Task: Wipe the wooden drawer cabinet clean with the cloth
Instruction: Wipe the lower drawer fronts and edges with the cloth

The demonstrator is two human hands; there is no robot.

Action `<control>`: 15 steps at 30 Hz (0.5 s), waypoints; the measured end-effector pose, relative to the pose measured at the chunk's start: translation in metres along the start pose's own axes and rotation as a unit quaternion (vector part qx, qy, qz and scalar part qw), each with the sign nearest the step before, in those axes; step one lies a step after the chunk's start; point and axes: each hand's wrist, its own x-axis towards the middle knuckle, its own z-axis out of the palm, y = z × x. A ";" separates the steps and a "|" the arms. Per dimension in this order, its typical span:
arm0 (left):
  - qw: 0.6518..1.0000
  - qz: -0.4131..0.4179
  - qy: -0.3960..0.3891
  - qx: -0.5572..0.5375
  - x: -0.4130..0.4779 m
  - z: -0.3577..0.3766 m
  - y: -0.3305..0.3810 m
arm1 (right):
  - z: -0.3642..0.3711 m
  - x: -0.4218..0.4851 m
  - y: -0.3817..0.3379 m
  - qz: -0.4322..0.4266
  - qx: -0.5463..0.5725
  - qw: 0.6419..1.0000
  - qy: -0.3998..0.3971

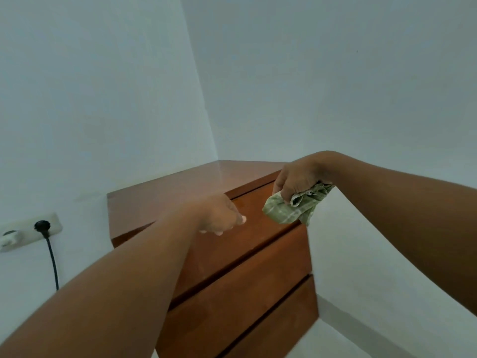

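One cloth gripped in right hand at cabinet right edge.

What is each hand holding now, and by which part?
Right hand grips the cloth by its bunched upper part; left hand holds nothing.

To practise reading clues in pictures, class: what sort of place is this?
Probably a room in a home, perhaps a bedroom corner: a wooden drawer cabinet stands against plain white walls, and a wall socket with a black plug sits beside it.
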 end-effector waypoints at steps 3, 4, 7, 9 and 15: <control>1.000 -0.002 -0.025 -0.016 0.015 -0.017 0.006 | -0.019 0.012 -0.004 0.006 0.020 1.000 -0.021; 0.999 -0.005 -0.039 -0.020 0.020 -0.025 0.008 | -0.028 0.015 -0.007 0.012 0.023 0.999 -0.035; 0.997 -0.012 -0.071 -0.027 0.030 -0.058 0.016 | -0.063 0.024 -0.019 0.030 0.005 0.998 -0.060; 0.995 -0.030 -0.083 -0.039 0.029 -0.087 0.023 | -0.091 0.027 -0.030 0.040 -0.013 0.997 -0.071; 0.985 -0.073 -0.135 -0.073 -0.003 -0.165 0.042 | -0.156 0.011 -0.078 0.071 0.006 0.989 -0.130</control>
